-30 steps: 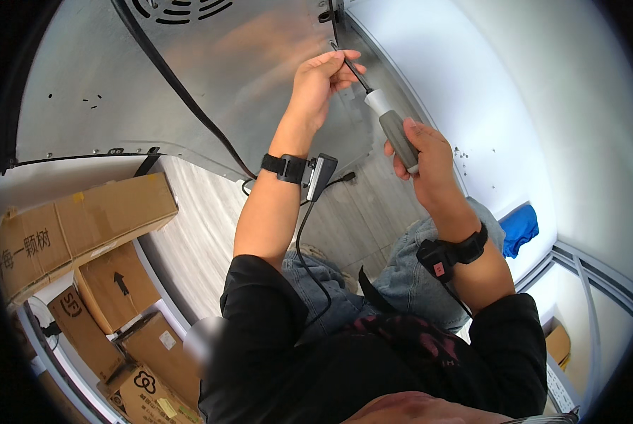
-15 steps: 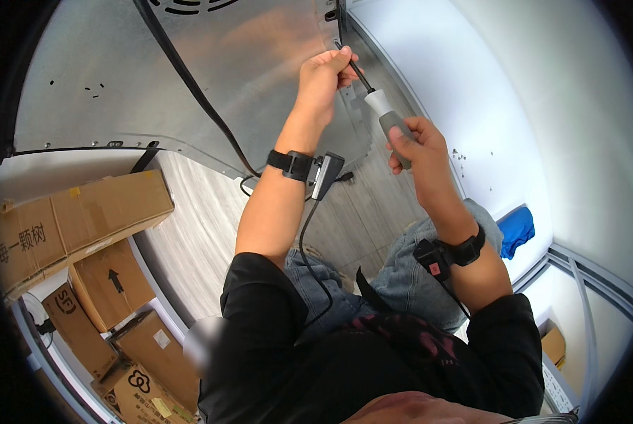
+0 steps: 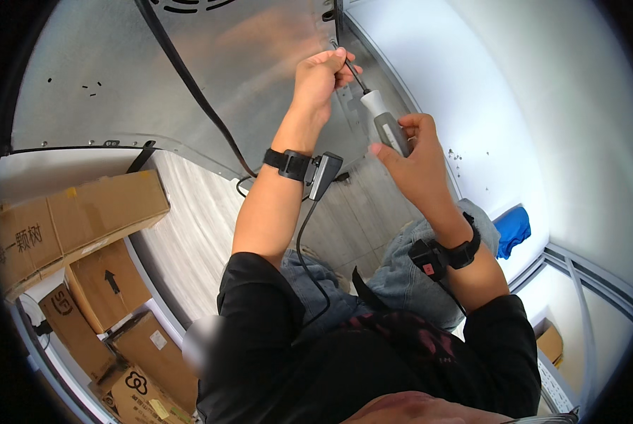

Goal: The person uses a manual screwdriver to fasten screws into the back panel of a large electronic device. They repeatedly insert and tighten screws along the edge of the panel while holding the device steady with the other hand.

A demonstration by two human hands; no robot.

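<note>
A screwdriver (image 3: 388, 130) with a grey and white handle slants up to the left, its dark shaft reaching the right edge of a large metal panel (image 3: 253, 78). My left hand (image 3: 316, 81) pinches the shaft near its upper end between thumb and fingers. The tip meets the panel around a small fastener, too small to make out. Around the butt of the handle, my right hand (image 3: 422, 166) has its fingers spread; the thumb stands off on the left and the fingertips are at the handle's right side.
A thick black cable (image 3: 189, 81) runs down across the panel. Cardboard boxes (image 3: 83, 215) are stacked at the left. White wall panels (image 3: 493, 92) rise at the right, with a blue cloth (image 3: 513, 232) beside them. Both wrists carry strapped devices with wires.
My right hand has loosened from around the screwdriver handle, the thumb moving off it and the fingers spreading. My left hand keeps its pinch on the shaft.
</note>
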